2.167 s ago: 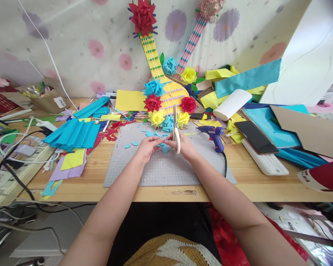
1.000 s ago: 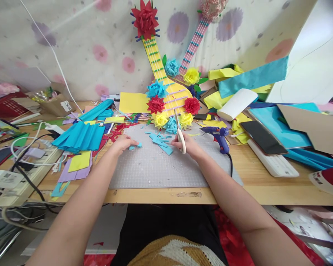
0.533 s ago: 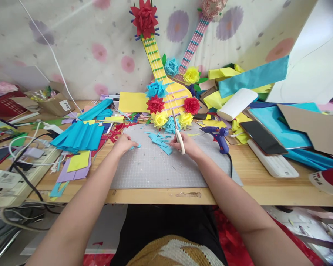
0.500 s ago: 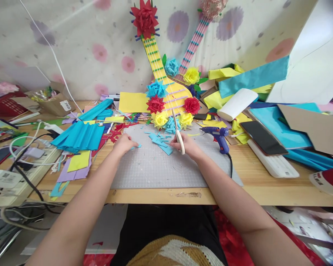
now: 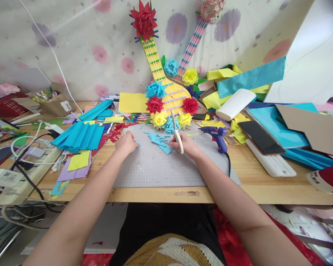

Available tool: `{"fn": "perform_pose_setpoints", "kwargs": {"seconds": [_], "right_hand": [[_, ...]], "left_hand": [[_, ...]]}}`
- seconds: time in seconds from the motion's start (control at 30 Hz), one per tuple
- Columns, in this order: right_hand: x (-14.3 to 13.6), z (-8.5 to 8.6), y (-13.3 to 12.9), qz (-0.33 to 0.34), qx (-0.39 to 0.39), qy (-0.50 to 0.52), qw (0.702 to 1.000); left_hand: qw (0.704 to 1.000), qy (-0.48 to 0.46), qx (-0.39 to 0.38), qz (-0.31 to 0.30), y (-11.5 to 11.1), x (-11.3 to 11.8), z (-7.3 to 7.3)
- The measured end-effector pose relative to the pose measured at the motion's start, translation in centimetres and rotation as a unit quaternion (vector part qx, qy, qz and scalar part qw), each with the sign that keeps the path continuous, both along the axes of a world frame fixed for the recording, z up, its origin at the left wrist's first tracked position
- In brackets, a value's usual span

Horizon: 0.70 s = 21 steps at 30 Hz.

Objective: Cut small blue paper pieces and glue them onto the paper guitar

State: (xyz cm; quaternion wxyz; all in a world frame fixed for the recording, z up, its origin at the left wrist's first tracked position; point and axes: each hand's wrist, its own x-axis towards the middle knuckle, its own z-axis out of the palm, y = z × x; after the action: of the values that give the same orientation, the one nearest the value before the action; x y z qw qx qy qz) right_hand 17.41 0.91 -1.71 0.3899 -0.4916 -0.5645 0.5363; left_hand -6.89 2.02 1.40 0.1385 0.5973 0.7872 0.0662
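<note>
My right hand (image 5: 185,145) is closed around white-handled scissors (image 5: 178,137), whose blades point up toward the yellow paper guitar (image 5: 175,96). Left of it, my left hand (image 5: 128,142) has its fingers pressed together on a small blue paper piece (image 5: 138,145), low over the grey cutting mat (image 5: 161,173). Cut blue paper strips (image 5: 158,142) lie between the two hands, touching or very near the right fingertips. Red, yellow and blue paper flowers surround the lower end of the guitar.
A blue glue gun (image 5: 217,136) stands on the mat's right side. Further right are a phone (image 5: 262,137), a white box-like device (image 5: 273,162) and a red cup (image 5: 327,179). Pleated blue paper (image 5: 79,136) and a power strip (image 5: 27,177) with cables lie left.
My left hand has turned slightly and its fingers have drawn in, so less of the blue piece shows. My right hand keeps the scissors in nearly the same place.
</note>
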Motion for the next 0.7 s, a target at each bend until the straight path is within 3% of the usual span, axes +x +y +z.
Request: {"fn": "perform_pose_setpoints", "kwargs": {"seconds": [0.53,0.63,0.7], "right_hand": [[0.0,0.1,0.0,-0.009,0.004,-0.001,1.000],[0.1,0.2,0.1,-0.016,0.008,-0.005,1.000],[0.2,0.2,0.2,-0.018,0.010,-0.002,1.000]], "left_hand": [[0.999,0.025,0.024,-0.027,0.0,0.8,1.0],[0.993,0.035,0.074,-0.086,-0.1,2.1,0.7],[0.976,0.036,0.109,-0.183,-0.2,3.2,0.2]]}}
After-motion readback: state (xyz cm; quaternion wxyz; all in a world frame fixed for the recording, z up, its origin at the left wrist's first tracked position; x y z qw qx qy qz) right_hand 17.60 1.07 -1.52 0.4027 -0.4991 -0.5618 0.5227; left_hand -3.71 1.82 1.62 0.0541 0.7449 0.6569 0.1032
